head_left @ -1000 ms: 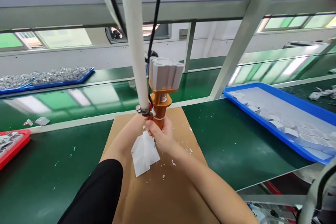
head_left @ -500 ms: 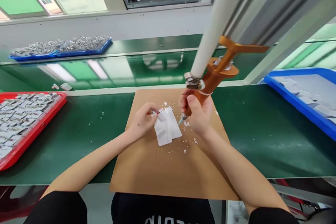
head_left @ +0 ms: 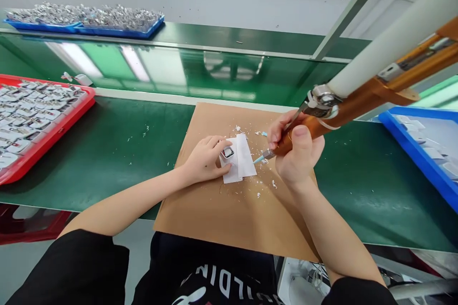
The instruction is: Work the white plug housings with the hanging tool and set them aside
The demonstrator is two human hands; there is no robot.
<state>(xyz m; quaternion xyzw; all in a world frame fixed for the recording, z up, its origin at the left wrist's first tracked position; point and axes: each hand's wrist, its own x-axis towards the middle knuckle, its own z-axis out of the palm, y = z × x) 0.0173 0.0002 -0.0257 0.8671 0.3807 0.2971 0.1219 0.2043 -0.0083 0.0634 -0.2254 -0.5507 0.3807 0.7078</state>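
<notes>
My left hand [head_left: 206,158] pinches a small square metal part [head_left: 228,153] against a folded white cloth [head_left: 240,164] lying on a brown cardboard sheet [head_left: 229,200]. My right hand [head_left: 297,152] is wrapped round the orange barrel of a hanging dispenser tool [head_left: 343,109]. A white hose [head_left: 390,33] runs up from the tool to the upper right. The tool's pale blue tip [head_left: 258,158] points left, just beside the cloth's right edge and close to the metal part.
A red tray [head_left: 71,114] with several small parts sits at the left on the green belt [head_left: 129,152]. A blue tray [head_left: 422,162] with white pieces is at the right, another blue tray [head_left: 107,32] of metal parts at the back. White crumbs dot the cardboard.
The view tilted downward. My left hand turned the cloth and now shows the metal part on it. My right hand swung the tool lower, its tip nearer the cloth.
</notes>
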